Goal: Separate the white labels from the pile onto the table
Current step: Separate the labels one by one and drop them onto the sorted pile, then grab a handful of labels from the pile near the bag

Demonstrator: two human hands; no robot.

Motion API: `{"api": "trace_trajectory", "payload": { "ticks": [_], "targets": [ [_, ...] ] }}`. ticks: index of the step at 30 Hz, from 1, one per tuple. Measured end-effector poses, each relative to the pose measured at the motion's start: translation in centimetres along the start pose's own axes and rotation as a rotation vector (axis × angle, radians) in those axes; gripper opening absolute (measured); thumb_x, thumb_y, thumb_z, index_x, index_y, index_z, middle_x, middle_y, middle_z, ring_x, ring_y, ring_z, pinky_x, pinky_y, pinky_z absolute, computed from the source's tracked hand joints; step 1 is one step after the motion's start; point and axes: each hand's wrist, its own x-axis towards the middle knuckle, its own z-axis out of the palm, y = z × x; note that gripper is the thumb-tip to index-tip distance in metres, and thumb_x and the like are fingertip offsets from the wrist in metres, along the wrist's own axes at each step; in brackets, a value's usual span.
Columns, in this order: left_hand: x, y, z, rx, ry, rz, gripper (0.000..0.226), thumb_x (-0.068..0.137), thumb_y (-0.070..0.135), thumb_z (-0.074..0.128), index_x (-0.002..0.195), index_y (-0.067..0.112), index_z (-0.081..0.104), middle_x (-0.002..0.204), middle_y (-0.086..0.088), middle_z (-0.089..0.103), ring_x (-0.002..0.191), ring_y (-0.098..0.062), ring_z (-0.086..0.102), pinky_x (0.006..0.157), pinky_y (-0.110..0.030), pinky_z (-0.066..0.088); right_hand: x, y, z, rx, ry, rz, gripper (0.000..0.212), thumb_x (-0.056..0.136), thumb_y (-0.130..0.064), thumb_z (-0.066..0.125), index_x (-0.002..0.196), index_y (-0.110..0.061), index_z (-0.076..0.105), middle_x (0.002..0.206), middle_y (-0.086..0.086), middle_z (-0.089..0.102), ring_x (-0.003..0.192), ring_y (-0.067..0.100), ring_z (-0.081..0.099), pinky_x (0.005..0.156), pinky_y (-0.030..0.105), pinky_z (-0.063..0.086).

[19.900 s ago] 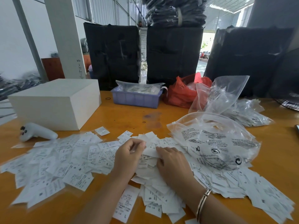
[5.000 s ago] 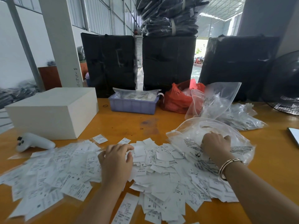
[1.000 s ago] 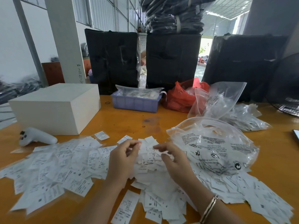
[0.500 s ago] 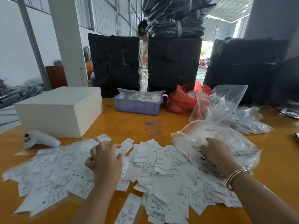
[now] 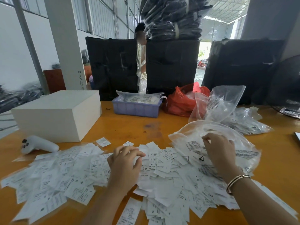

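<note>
Compared with half a second ago, the left hand [image 5: 125,166] sits further right on the pile, and the right hand [image 5: 218,151] remains on the clear bag [image 5: 240,142]. At far left, a smooth white plastic controller [image 5: 39,146] lies beside a matte white box [image 5: 56,114] on the glossy orange table [image 5: 128,127]. The white labels [image 5: 68,176] are thin rectangular paper slips with black print, spread flat in an overlapping pile across the near table; their long axes point in mixed directions. The left hand rests on the pile with fingers loosely curled; whether it pinches a label cannot be told. The right hand's curled fingers grip the crinkled film of the bag, which lies on the pile's right end. A metal bracelet [image 5: 237,181] circles the right wrist.
</note>
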Motion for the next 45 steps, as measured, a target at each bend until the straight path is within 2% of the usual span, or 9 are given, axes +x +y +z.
{"api": "trace_trajectory", "payload": {
  "ticks": [4,9,14,20,23,25,27,37,45],
  "targets": [
    [-0.1,0.5,-0.2,-0.130,-0.099,0.055,0.009,0.090,0.036,0.057,0.093,0.043,0.062,0.105,0.030,0.052,0.113,-0.001,0.037,0.083,-0.024,0.015,-1.4,-3.4,-1.2,0.478,0.116,-0.114,0.008,0.086,-0.014,0.066,0.089,-0.018,0.073,0.076,-0.006,0.069,0.070,0.011,0.060,0.071,0.022,0.047],
    [-0.2,0.5,-0.3,-0.385,-0.247,-0.024,0.024,0.082,0.063,0.041,0.104,0.057,0.050,0.115,0.041,0.044,0.121,0.009,0.034,0.100,-0.027,0.022,-4.3,-8.0,-1.5,0.958,-0.368,-0.111,0.026,0.088,-0.007,0.061,0.099,-0.031,0.062,0.076,-0.014,0.071,0.067,0.003,0.065,0.060,0.012,0.047],
    [-0.3,0.5,-0.3,-0.524,-0.386,-0.061,0.043,0.073,0.078,0.047,0.111,0.057,0.053,0.114,0.030,0.059,0.118,0.005,0.047,0.099,-0.028,0.039,-6.5,-9.2,-0.2,1.015,-0.513,-0.124,0.027,0.089,-0.009,0.061,0.102,-0.033,0.060,0.080,-0.010,0.073,0.070,0.005,0.068,0.067,0.015,0.050],
    [-0.1,0.7,-0.2,-0.600,-0.167,-0.202,0.008,0.086,0.026,0.067,0.081,0.032,0.070,0.083,0.019,0.071,0.083,0.005,0.063,0.068,-0.009,0.047,-6.8,-8.9,1.2,1.036,-0.445,-0.026,0.019,0.094,-0.015,0.055,0.097,-0.032,0.062,0.079,-0.009,0.072,0.069,0.000,0.064,0.063,0.013,0.045],
    [0.2,0.4,-0.4,-0.688,-0.077,-0.344,0.005,0.089,0.025,0.063,0.086,0.028,0.067,0.084,0.021,0.072,0.083,0.007,0.065,0.062,-0.009,0.048,-6.8,-8.1,1.9,0.594,-0.379,-0.197,0.027,0.095,-0.017,0.049,0.112,-0.033,0.062,0.103,-0.018,0.063,0.095,-0.007,0.054,0.081,0.010,0.040],
    [0.3,0.3,-0.3,-0.764,-0.032,-0.397,0.004,0.090,0.020,0.063,0.090,0.023,0.065,0.085,0.018,0.073,0.082,0.007,0.066,0.059,-0.005,0.047,-7.1,-8.1,2.6,0.296,-0.403,-0.412,0.041,0.092,-0.016,0.043,0.128,-0.032,0.055,0.128,-0.018,0.055,0.119,0.004,0.042,0.101,0.025,0.029],
    [0.3,0.3,-0.3,-0.794,-0.019,-0.423,0.006,0.089,0.015,0.063,0.090,0.020,0.064,0.084,0.016,0.073,0.081,0.006,0.066,0.058,-0.004,0.047,-7.3,-8.4,3.0,0.171,-0.404,-0.510,0.044,0.093,-0.022,0.039,0.134,-0.035,0.049,0.136,-0.020,0.050,0.126,0.007,0.036,0.101,0.028,0.019],
    [0.2,0.5,-0.8,-0.775,0.003,-0.482,0.009,0.088,0.028,0.065,0.088,0.035,0.070,0.082,0.029,0.067,0.078,0.015,0.059,0.060,-0.009,0.042,-7.3,-8.4,2.3,0.065,-0.200,-0.514,0.034,0.101,-0.036,0.028,0.106,-0.027,0.060,0.106,-0.014,0.063,0.107,0.010,0.051,0.091,0.026,0.022],
    [0.4,0.9,-0.6,-1.210,-0.033,-0.603,0.008,0.087,0.010,0.063,0.095,0.009,0.065,0.091,-0.003,0.075,0.082,-0.013,0.071,0.062,-0.016,0.054,-8.3,-8.4,2.2,0.659,-0.247,-0.184,0.020,0.094,-0.012,0.046,0.087,-0.030,0.049,0.080,-0.010,0.061,0.059,-0.001,0.040,0.066,0.023,0.032]
  ]
}}
